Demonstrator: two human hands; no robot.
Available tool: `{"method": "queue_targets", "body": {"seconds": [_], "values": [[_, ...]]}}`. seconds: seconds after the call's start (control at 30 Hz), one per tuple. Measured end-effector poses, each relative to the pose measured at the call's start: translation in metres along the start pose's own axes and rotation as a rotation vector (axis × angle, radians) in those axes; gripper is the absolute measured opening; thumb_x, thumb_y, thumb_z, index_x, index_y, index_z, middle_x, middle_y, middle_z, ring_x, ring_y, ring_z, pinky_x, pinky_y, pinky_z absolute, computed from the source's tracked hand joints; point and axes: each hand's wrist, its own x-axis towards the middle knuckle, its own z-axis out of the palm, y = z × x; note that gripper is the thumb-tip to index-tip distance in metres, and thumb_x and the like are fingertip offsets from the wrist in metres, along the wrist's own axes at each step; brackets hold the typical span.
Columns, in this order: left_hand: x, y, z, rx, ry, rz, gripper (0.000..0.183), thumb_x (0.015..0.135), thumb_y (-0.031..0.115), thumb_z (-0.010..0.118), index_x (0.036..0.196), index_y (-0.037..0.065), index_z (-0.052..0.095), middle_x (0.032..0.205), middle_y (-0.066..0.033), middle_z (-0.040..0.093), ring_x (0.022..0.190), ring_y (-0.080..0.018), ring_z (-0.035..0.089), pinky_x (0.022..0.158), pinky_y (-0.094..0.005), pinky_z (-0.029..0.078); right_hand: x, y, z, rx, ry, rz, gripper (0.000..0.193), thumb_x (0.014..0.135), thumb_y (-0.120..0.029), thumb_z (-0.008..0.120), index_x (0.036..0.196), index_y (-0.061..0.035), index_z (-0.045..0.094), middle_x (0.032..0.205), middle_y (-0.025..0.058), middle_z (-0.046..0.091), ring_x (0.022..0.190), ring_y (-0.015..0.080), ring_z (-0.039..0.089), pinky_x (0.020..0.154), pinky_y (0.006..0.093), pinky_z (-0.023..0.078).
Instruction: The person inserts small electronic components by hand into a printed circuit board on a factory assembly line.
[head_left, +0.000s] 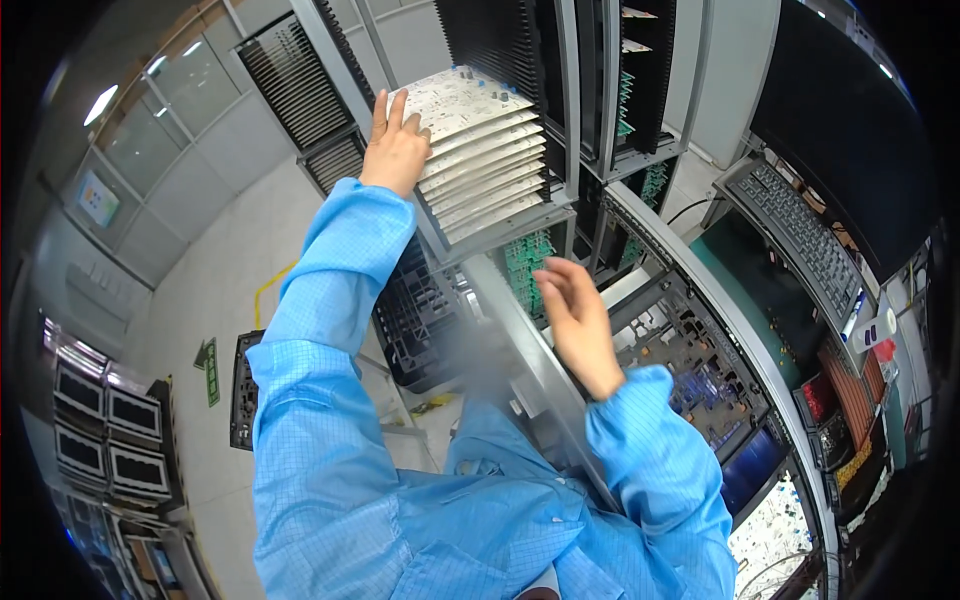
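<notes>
My left hand point(398, 148) reaches up to the left edge of the top white circuit board point(465, 98). Its fingers are stretched and spread against that edge, while the thumb is hidden. Several more white boards point(483, 172) lie stacked with gaps below it in a black slotted magazine rack point(490, 35). Small grey and blue parts stand on the top board's far side. Over the metal rail of the bench, my right hand point(578, 325) hovers with nothing in it, fingers loosely bent and apart from the thumb.
Green circuit boards point(528, 268) fill a lower rack level. A black fixture tray point(690, 350) sits on the line at right, near a keyboard point(800, 225) and dark monitor point(860, 110). Another slotted rack point(297, 80) stands behind my left arm. Something blurred lies above my lap.
</notes>
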Motion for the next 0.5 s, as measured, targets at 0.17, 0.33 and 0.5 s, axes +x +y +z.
{"method": "queue_targets", "body": {"seconds": [0.17, 0.33, 0.5], "values": [[-0.006, 0.001, -0.015, 0.136, -0.06, 0.064, 0.021, 0.078, 0.004, 0.057, 0.092, 0.003, 0.073, 0.113, -0.0086, 0.064, 0.139, -0.0337, 0.03, 0.113, -0.0675, -0.004, 0.017, 0.002, 0.049, 0.068, -0.005, -0.049, 0.037, 0.095, -0.013, 0.053, 0.127, 0.0037, 0.047, 0.118, 0.0225, 0.062, 0.11, 0.0295, 0.062, 0.092, 0.0346, 0.05], [-0.043, 0.048, -0.078, -0.104, 0.302, 0.216, 0.016, 0.074, 0.003, 0.061, 0.085, -0.006, 0.069, 0.117, -0.0072, 0.061, 0.138, -0.0393, 0.032, 0.105, -0.078, 0.004, 0.022, -0.035, 0.05, 0.365, 0.158, 0.06, 0.059, 0.096, -0.029, 0.059, 0.139, 0.0041, 0.034, 0.14, 0.0206, 0.044, 0.126, 0.0227, 0.047, 0.102, 0.0335, 0.041], [-0.094, 0.128, -0.174, -0.405, 0.332, 0.236, 0.018, 0.076, 0.008, 0.065, 0.089, -0.004, 0.068, 0.125, -0.0101, 0.059, 0.133, -0.0485, 0.036, 0.099, -0.0807, -0.005, -0.001, -0.08, 0.022, 0.86, 0.342, -0.065, 0.033, 0.099, -0.015, 0.05, 0.127, 0.0003, 0.044, 0.126, 0.0147, 0.056, 0.116, 0.024, 0.055, 0.1, 0.0377, 0.045]]}}
